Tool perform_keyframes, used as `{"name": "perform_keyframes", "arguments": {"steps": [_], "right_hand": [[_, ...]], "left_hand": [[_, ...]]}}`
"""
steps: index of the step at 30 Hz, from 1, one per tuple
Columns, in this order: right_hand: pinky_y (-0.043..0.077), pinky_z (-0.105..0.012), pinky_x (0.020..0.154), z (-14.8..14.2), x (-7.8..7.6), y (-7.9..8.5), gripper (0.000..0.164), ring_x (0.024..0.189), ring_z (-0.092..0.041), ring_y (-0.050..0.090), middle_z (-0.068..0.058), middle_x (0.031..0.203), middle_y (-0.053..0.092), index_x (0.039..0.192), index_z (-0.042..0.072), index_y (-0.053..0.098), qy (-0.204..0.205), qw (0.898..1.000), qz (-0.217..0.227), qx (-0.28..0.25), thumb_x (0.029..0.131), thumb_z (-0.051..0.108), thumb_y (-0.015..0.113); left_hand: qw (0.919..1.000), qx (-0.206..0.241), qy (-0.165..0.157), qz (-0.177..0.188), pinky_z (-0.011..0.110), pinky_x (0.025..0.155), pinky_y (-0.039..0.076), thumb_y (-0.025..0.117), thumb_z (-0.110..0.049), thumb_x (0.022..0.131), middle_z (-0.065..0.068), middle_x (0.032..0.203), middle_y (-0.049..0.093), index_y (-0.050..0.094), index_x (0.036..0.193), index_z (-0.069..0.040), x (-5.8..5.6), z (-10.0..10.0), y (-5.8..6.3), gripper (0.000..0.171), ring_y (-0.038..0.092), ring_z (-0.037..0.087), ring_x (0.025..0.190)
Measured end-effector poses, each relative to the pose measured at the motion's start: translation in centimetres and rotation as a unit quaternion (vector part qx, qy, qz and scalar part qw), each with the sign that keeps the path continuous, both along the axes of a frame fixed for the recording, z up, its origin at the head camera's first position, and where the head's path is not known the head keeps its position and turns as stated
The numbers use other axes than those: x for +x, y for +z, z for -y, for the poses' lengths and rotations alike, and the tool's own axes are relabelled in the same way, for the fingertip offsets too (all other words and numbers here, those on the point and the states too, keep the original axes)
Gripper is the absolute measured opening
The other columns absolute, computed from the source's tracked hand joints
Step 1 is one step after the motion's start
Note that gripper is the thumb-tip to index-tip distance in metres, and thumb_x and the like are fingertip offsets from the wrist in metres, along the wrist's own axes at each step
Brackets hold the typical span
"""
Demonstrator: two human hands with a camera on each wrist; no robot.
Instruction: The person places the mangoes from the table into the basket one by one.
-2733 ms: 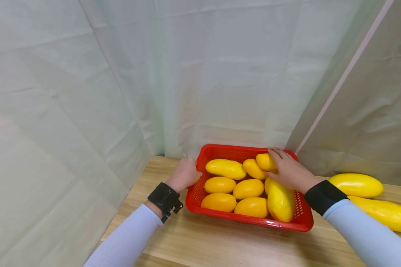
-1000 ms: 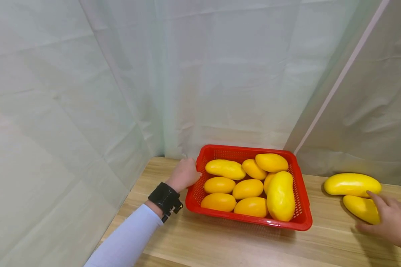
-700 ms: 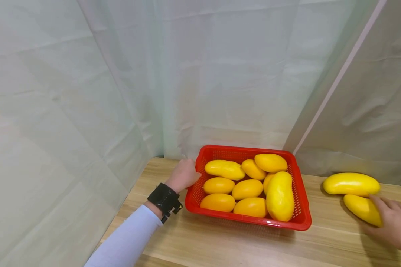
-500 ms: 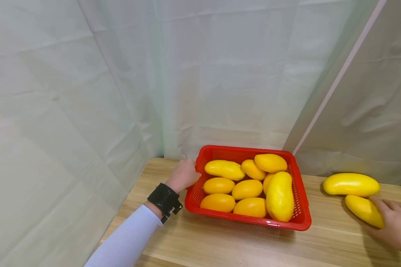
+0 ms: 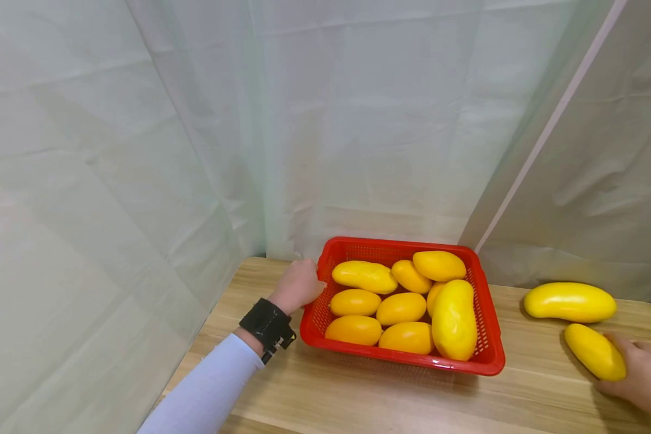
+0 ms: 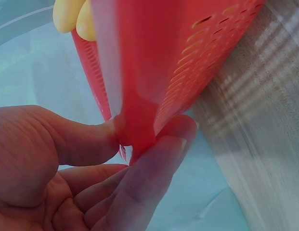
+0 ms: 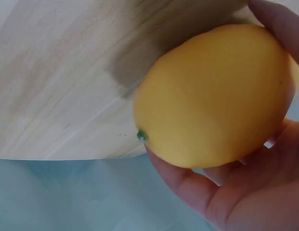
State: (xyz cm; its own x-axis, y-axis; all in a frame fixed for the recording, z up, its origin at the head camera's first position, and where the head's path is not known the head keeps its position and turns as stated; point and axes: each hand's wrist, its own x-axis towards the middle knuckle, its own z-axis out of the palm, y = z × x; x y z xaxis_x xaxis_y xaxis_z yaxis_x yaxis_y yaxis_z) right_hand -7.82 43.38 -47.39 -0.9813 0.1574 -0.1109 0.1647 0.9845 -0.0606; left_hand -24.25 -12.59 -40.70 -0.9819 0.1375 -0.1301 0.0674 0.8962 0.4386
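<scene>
My left hand (image 5: 298, 283) pinches the left rim of a red plastic basket (image 5: 325, 337). In the left wrist view the thumb (image 6: 86, 142) lies on one side of the rim and the fingers curl round the other. Smooth yellow mangoes, such as a long one (image 5: 454, 319) along the right side, fill the basket. At the table's right, my right hand (image 5: 642, 377) grips another yellow mango (image 5: 594, 351). The right wrist view shows that mango (image 7: 212, 96) with a small green stem tip, thumb and fingers around it.
A long yellow mango (image 5: 569, 302) lies on the wooden table (image 5: 390, 398) just behind the right hand, near the back edge. Pale sheeting (image 5: 380, 132) hangs behind the table and along its left side.
My right hand has left the basket for the table's right side and taken hold of a mango there, turning it and drawing it slightly toward me. The left hand stays on the rim.
</scene>
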Motion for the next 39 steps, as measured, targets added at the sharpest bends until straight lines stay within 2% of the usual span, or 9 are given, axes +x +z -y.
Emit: {"name": "perform_keyframes", "arguments": {"steps": [8,10,14,18,20,24,28,33,39], "right_hand": [[0.043,-0.056,0.071,0.4,-0.6,0.2,0.108,0.085,-0.048,0.054,-0.042,0.101,0.051,0.119,-0.022,0.037,0.014,0.997,0.065,-0.031,0.062,0.062,0.073],[0.043,-0.055,0.07,1.0,-0.7,0.5,0.107,0.085,-0.046,0.055,-0.042,0.102,0.052,0.12,-0.022,0.037,0.02,0.997,0.065,-0.037,0.063,0.062,0.073],[0.044,-0.051,0.065,2.9,-1.0,1.8,0.107,0.082,-0.044,0.057,-0.039,0.101,0.055,0.124,-0.019,0.037,0.032,0.998,0.029,-0.045,0.063,0.06,0.073],[0.036,-0.036,0.052,5.1,-1.1,3.6,0.1,0.065,-0.027,0.051,-0.02,0.079,0.057,0.128,-0.012,0.036,0.041,0.997,-0.014,-0.057,0.067,0.057,0.073],[0.029,-0.031,0.051,6.2,-1.2,4.4,0.097,0.061,-0.022,0.044,-0.012,0.076,0.052,0.13,-0.009,0.035,0.045,0.996,-0.035,-0.064,0.069,0.057,0.072],[0.029,-0.029,0.049,8.8,-1.9,6.1,0.101,0.061,-0.022,0.044,-0.02,0.085,0.054,0.132,-0.007,0.034,0.045,0.994,-0.071,-0.069,0.069,0.065,0.067],[0.032,-0.03,0.048,11.8,-3.2,7.7,0.106,0.066,-0.025,0.047,-0.026,0.097,0.054,0.132,-0.005,0.036,0.04,0.99,-0.114,-0.076,0.066,0.074,0.063],[0.043,-0.039,0.053,16.0,-5.0,9.7,0.099,0.078,-0.032,0.051,-0.026,0.109,0.052,0.135,0.0,0.035,0.059,0.98,-0.159,-0.107,0.068,0.065,0.069],[0.051,-0.052,0.067,21.0,-7.0,10.7,0.095,0.088,-0.033,0.052,-0.022,0.118,0.05,0.14,0.004,0.031,0.097,0.974,-0.151,-0.139,0.071,0.055,0.073]], "left_hand": [[1.0,-0.001,0.001,0.0,0.023,0.045,0.046,0.07,-0.022,0.082,0.009,0.068,0.058,0.062,0.094,-0.003,0.0,0.0,0.0,0.025,0.056,0.018,0.051],[1.0,-0.002,0.0,0.001,0.023,0.045,0.046,0.07,-0.022,0.082,0.008,0.068,0.059,0.062,0.095,-0.003,0.1,-0.1,0.0,0.025,0.056,0.018,0.051],[1.0,-0.003,-0.001,0.001,0.023,0.044,0.046,0.07,-0.022,0.082,0.008,0.068,0.058,0.061,0.095,-0.003,0.1,-0.1,0.0,0.025,0.056,0.018,0.051],[1.0,-0.004,0.0,0.0,0.023,0.045,0.046,0.07,-0.022,0.082,0.009,0.069,0.058,0.061,0.095,-0.003,0.0,-0.1,0.0,0.025,0.056,0.018,0.052],[1.0,-0.008,-0.001,0.0,0.023,0.045,0.045,0.07,-0.022,0.082,0.009,0.068,0.058,0.061,0.095,-0.003,0.0,-0.1,0.0,0.025,0.056,0.018,0.052],[0.9999,-0.013,-0.002,-0.002,0.022,0.044,0.045,0.07,-0.022,0.082,0.009,0.068,0.058,0.061,0.095,-0.003,0.0,-0.1,0.1,0.024,0.056,0.018,0.052],[0.9999,-0.01,-0.002,-0.004,0.022,0.044,0.045,0.07,-0.021,0.082,0.009,0.068,0.058,0.06,0.095,-0.003,-0.1,0.0,0.1,0.024,0.056,0.017,0.052],[1.0,-0.008,0.002,-0.003,0.022,0.045,0.045,0.07,-0.021,0.082,0.009,0.069,0.058,0.06,0.096,-0.003,-0.3,0.1,0.0,0.025,0.057,0.018,0.053],[0.9999,-0.012,0.005,-0.002,0.023,0.045,0.045,0.07,-0.022,0.082,0.009,0.069,0.058,0.06,0.095,-0.003,-0.3,0.2,-0.3,0.025,0.056,0.018,0.053]]}}
